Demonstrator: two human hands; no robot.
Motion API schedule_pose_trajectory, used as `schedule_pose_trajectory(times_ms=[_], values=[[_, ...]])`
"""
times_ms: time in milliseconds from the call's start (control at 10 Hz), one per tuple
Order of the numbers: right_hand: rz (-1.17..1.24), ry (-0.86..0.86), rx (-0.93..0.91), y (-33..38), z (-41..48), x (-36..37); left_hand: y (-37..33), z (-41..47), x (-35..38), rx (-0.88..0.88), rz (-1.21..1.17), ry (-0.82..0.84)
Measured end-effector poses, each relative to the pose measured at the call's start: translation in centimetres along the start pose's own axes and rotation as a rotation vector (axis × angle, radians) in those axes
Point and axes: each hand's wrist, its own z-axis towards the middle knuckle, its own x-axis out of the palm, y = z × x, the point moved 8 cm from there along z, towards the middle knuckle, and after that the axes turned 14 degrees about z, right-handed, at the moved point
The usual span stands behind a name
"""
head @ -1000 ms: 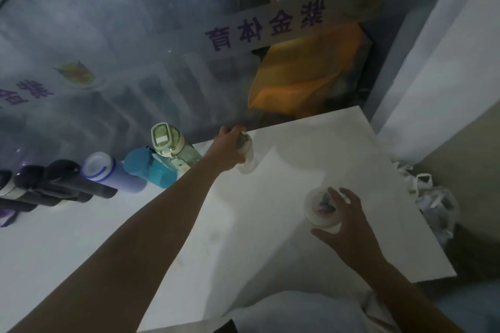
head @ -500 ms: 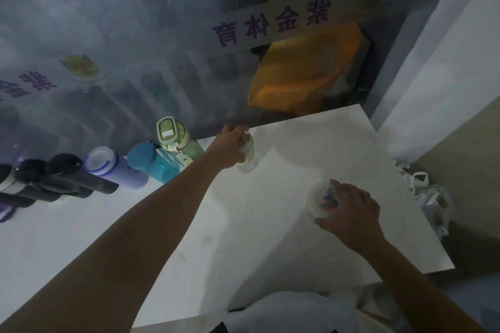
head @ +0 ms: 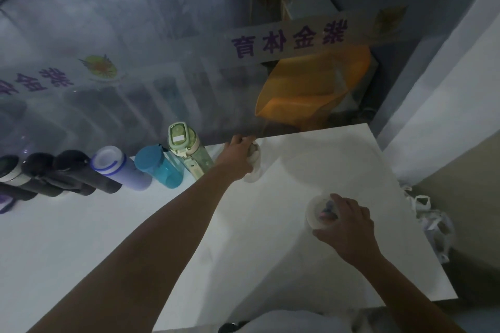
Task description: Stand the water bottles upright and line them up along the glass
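Both my hands were closed on pale bottles on the white table

My left hand (head: 239, 155) was wrapped round the top of a whitish bottle (head: 254, 167) standing at the glass panel (head: 135, 48), just right of the green flip-lid bottle (head: 186, 151); my right hand (head: 345, 227) gripped a white-lidded bottle (head: 318, 213) upright and well apart from the glass, near the table's (head: 243, 238) right edge. Left of the green one, along the glass, stood a teal bottle (head: 158, 166), a lavender bottle (head: 119, 167) and several black bottles (head: 70, 170), all touching or nearly so
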Motion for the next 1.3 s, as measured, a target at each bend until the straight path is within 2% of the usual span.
schedule_pose_trajectory(times_ms=[100,300,400,500,700,900,1200,1300], values=[[0.03,-0.034,-0.008,0.5,0.8,-0.2,0.1,-0.7,-0.1,-0.022,-0.005,-0.01],[0.022,-0.047,-0.061,3.7,4.5,-1.0,0.3,-7.3,0.2,-0.076,-0.224,-0.249],[-0.003,-0.057,-0.101,5.6,7.5,-0.9,1.4,-11.6,3.8,-0.2,-0.268,-0.209],[-0.061,-0.03,-0.058,6.6,11.1,-0.1,2.9,-15.0,8.2,-0.329,-0.294,-0.081],[-0.115,0.019,-0.041,8.2,15.7,1.9,4.7,-19.8,14.2,-0.462,-0.262,0.058],[-0.127,0.032,-0.038,8.7,16.0,2.9,5.3,-21.2,15.8,-0.526,-0.258,0.098],[-0.201,0.097,-0.026,9.0,15.7,2.3,5.0,-21.1,15.5,-0.525,-0.26,0.096],[-0.146,0.036,-0.067,9.4,15.3,1.7,4.8,-21.3,15.4,-0.514,-0.243,0.1]])
